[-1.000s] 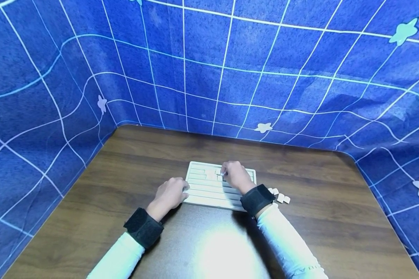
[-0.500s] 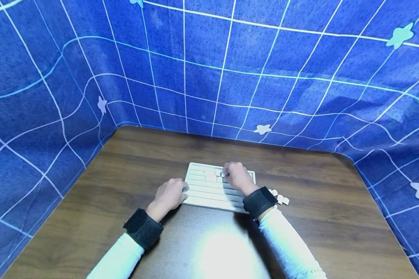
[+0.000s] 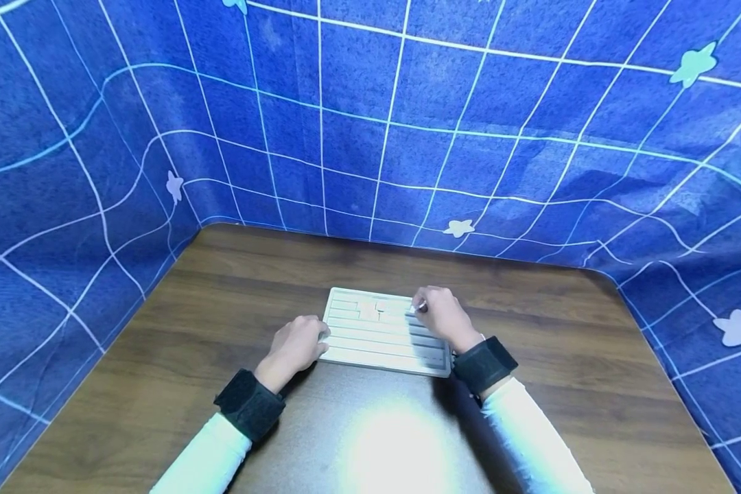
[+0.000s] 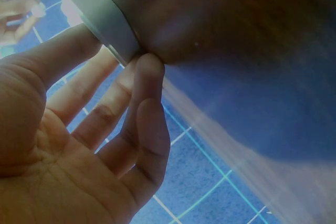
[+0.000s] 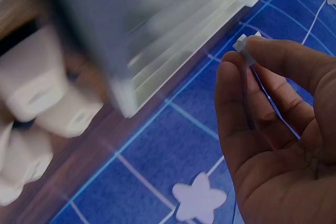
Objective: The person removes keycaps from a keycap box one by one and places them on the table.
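Over on the left, the left hand (image 3: 294, 346) rests against the near left corner of a pale slotted tray (image 3: 370, 346) lying flat in the middle of the brown tabletop (image 3: 222, 302); in the left wrist view its fingers (image 4: 149, 72) lie fairly straight, tips pressed to the tray's edge, steadying it without curling round it. Moving across, the tray shows several long grooves. Only the farthest rows carry a few small tiles (image 3: 377, 309), seated side by side near the middle; the rows nearer the person look bare. So I would judge the filling as barely begun, with most grooves yet to take tiles. On the right, the right hand (image 3: 444, 315) hovers over the tray's far right corner, thumb and forefinger pinching one small white tile (image 5: 245, 43), held just above the tray and not yet set down. In the right wrist view a heap of loose tiles (image 5: 37, 114) lies on the tabletop beside the tray's right edge. Behind everything hangs a blue gridded cloth (image 3: 407, 103).
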`<state>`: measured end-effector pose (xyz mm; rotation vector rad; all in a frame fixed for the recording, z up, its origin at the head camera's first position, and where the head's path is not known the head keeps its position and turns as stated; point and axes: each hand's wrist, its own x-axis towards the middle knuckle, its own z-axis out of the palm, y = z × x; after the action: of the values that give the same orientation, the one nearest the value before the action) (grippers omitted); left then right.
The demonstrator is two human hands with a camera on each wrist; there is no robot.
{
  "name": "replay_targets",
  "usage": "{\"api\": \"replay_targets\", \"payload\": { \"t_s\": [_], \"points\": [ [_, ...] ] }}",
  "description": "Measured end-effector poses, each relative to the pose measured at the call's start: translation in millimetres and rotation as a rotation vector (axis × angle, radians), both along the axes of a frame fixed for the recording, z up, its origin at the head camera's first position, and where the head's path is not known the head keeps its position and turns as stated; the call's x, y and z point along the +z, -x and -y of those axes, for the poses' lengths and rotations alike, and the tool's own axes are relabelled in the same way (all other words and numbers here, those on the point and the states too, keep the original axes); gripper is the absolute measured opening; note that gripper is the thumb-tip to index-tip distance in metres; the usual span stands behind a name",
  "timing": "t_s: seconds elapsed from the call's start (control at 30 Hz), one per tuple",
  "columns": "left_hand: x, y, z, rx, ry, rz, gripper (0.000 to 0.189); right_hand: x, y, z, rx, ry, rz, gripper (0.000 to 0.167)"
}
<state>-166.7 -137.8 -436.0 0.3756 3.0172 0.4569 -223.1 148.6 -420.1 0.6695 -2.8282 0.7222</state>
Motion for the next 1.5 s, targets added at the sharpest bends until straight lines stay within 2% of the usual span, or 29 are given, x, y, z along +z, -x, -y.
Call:
{"api": "replay_targets", "payload": {
  "t_s": [0.3, 0.8, 1.2, 1.5],
  "points": [
    [-2.1, 1.1, 2.6, -0.003, 0.010, 0.010, 0.018, -3.1, -11.2, -35.4, -0.021, -0.008, -0.053, 0.013],
    [-1.2, 0.0, 2.8, -0.008, -0.006, -0.001, 0.014, -5.2, -40.5, -80.7, -0.064, 0.010, -0.080, 0.018],
    [2.2, 0.7, 1.7, -0.011, -0.015, 0.008, 0.015, -9.5, -63.2, -105.7, -0.087, -0.027, -0.026, 0.020],
    [1.4, 1.1, 0.1, -0.004, -0.017, 0.013, 0.017, -13.5, -75.9, -121.8, -0.090, -0.058, -0.040, 0.021]
  ]
}}
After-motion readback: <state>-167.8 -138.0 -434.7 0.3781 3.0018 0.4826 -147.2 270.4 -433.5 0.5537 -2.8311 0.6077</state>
